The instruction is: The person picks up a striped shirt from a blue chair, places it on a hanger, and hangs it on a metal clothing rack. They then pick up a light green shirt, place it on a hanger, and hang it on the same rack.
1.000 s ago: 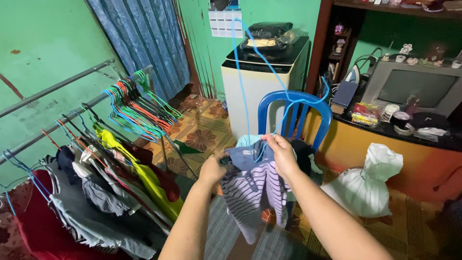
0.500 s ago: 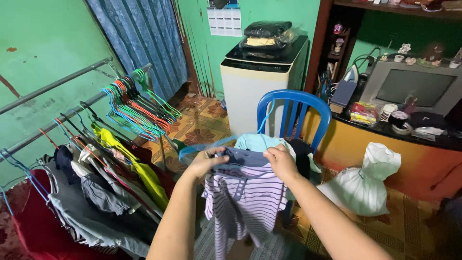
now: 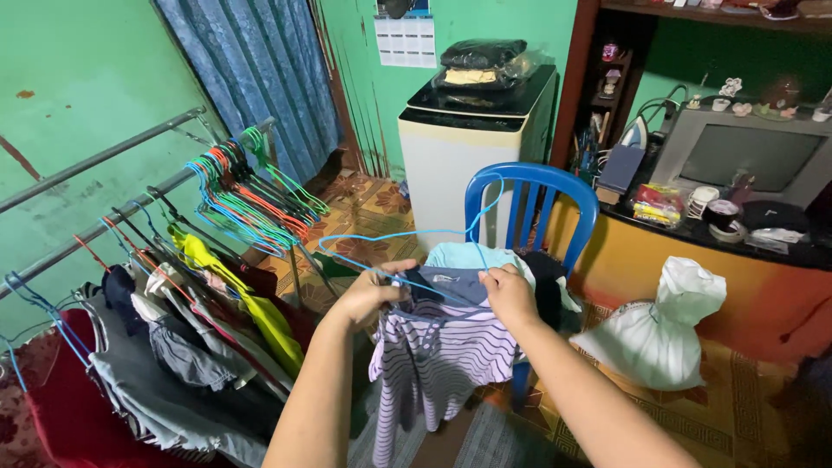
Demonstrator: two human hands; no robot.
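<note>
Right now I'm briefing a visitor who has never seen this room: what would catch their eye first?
Dead centre, the left hand and right hand hold a purple striped shirt by its collar, with a blue wire hanger partly inside it. Behind them stands a blue plastic chair piled with clothes. At left, a metal clothes rail carries hung garments and a bunch of coloured hangers.

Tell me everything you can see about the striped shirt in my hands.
The striped shirt is pale lilac with thin dark horizontal stripes and a dark grey-blue collar, of a soft knit-looking fabric. It hangs limp and creased, one sleeve dangling low at the left. The left hand and right hand each pinch its collar area, where a thin blue wire hanger lies tilted, partly threaded into the neck. It hangs in front of the blue plastic chair with clothes piled on it.
</note>
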